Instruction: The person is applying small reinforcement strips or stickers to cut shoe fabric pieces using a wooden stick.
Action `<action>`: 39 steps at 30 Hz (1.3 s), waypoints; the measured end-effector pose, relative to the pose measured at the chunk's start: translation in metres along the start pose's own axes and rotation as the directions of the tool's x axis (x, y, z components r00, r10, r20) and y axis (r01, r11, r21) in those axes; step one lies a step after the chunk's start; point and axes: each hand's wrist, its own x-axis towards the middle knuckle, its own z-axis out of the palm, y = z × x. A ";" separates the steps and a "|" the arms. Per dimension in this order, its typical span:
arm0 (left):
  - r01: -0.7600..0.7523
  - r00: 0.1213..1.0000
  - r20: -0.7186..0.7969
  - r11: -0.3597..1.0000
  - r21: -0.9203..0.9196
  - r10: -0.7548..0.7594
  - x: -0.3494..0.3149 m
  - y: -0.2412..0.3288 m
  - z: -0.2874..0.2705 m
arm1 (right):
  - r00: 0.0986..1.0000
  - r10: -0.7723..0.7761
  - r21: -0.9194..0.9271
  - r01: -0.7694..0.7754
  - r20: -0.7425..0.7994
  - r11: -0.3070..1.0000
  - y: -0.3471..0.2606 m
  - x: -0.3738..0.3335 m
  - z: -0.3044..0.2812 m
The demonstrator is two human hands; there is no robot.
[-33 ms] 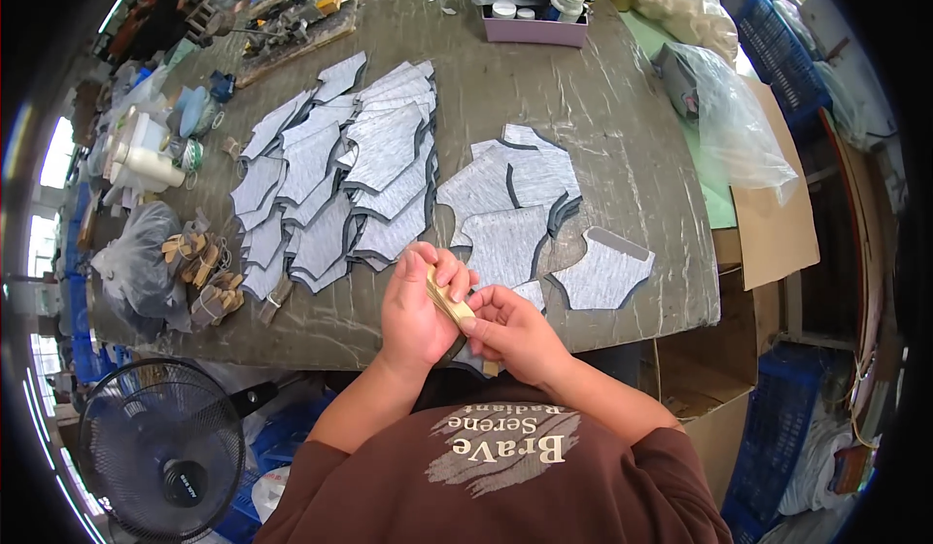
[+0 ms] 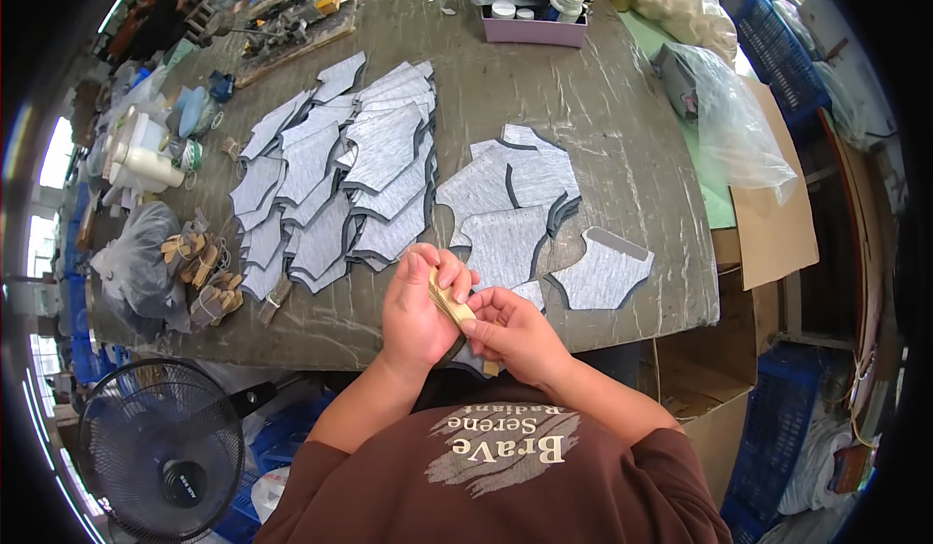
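A small stack of narrow pale-yellow strips [image 2: 449,303] is between my hands at the table's near edge. My left hand [image 2: 413,316] has its fingers curled round the stack's upper part. At the lower end, my right hand [image 2: 515,333] pinches it between thumb and fingers. What the strips are made of I cannot tell. Just beyond my hands lie grey cut cloth pieces with dark undersides [image 2: 501,243], overlapping in a loose pile. One separate grey piece [image 2: 604,274] lies to the right. Below my hands, another grey piece [image 2: 471,357] is partly hidden.
Overlapping rows of similar grey pieces [image 2: 384,146] cover the table's left middle. Bundles of tan strips [image 2: 199,257] and a plastic bag [image 2: 146,262] lie at the left edge. A purple box with jars [image 2: 535,31] stands at the back. A black fan [image 2: 160,447] is at lower left.
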 end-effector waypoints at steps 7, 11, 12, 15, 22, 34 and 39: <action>0.104 0.989 0.111 0.990 -0.098 -0.093 0.002 0.003 -0.005 | 0.983 -0.182 -0.153 0.180 0.001 0.972 -0.001 -0.002 -0.004; 0.317 0.897 0.313 0.948 0.035 -0.312 0.017 0.040 -0.027 | 0.921 -0.289 -0.861 0.357 0.260 0.363 -0.049 -0.019 -0.005; 0.322 0.895 0.315 0.946 0.033 -0.315 0.017 0.041 -0.022 | 0.868 -0.343 -0.854 0.453 0.358 0.255 -0.048 -0.017 -0.011; 0.203 0.688 0.340 0.619 0.759 -0.642 0.011 0.045 -0.006 | 0.782 -0.317 -0.810 0.583 0.536 0.068 -0.057 -0.014 -0.004; 0.542 0.793 0.179 0.809 0.228 -0.582 -0.002 0.032 -0.019 | 0.769 -0.540 -0.939 0.268 0.342 -0.213 -0.066 0.001 -0.021; 0.225 0.928 0.119 0.784 0.578 -0.353 -0.018 0.015 -0.019 | 0.693 -0.678 -0.928 0.370 0.247 0.039 -0.031 -0.007 -0.016; -0.012 0.939 0.173 0.472 0.881 -0.298 -0.018 0.019 -0.005 | 0.852 -0.523 -0.833 0.304 0.021 0.462 -0.031 -0.012 -0.008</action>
